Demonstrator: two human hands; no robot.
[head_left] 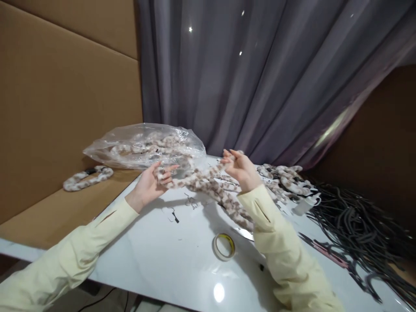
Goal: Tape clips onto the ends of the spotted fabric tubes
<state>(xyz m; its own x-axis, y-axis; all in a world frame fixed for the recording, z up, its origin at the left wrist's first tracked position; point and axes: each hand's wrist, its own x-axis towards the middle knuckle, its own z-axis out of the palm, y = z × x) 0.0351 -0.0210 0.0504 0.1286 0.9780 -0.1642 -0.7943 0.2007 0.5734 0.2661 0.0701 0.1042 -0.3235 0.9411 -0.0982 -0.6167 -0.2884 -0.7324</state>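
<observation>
A fluffy white and brown strip (195, 177) stretches between my two hands above the white table. My left hand (152, 184), palm up, has its fingers curled around the strip's left end. Higher and to the right, my right hand (239, 168) holds the other end near its fingertips. More spotted fluffy strips (227, 201) lie on the table just beneath, partly hidden by my right forearm. Behind my left hand is a clear plastic bag (146, 145) with similar fluffy pieces inside.
A tape roll (224, 247) lies on the white table (156, 255). Fluffy loops (289, 180), a small white bottle (305, 204), black cords (357, 225) and pink-handled pliers (329, 255) are at the right. One fluffy loop (87, 178) rests on cardboard at the left.
</observation>
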